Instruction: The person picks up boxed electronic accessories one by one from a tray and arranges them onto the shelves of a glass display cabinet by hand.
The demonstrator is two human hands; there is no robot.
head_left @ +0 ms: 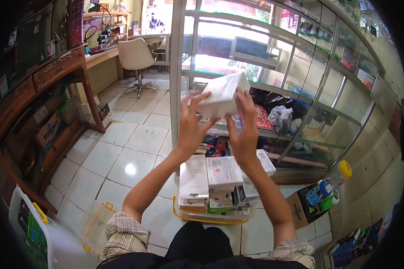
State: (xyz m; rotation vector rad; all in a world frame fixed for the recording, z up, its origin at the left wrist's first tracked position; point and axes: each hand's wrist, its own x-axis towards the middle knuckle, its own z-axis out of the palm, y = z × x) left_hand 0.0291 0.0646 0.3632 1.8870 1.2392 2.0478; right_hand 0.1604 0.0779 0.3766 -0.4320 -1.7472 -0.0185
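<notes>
Between both hands I hold a white box (pixel 220 96), raised in front of the glass display cabinet and slightly blurred. My left hand (pixel 194 119) grips its left side, fingers on the near face. On the right side, my right hand (pixel 244 127) has its fingers pressed to the box, thumb below. Under my forearms stands a clear plastic container (pixel 238 219) with a yellow rim, piled with several boxes. Among these are a tall white box (pixel 193 175) on the left and a white printed box (pixel 223 171) beside it.
The glass cabinet (pixel 300 85) holds plastic bags on a lower shelf. To the right is a cardboard box (pixel 300 208) with bottles. A white bin (pixel 63 244) and a clear lid (pixel 96 224) lie left. Wooden drawers (pixel 54 67) and an office chair (pixel 136 54) stand farther back.
</notes>
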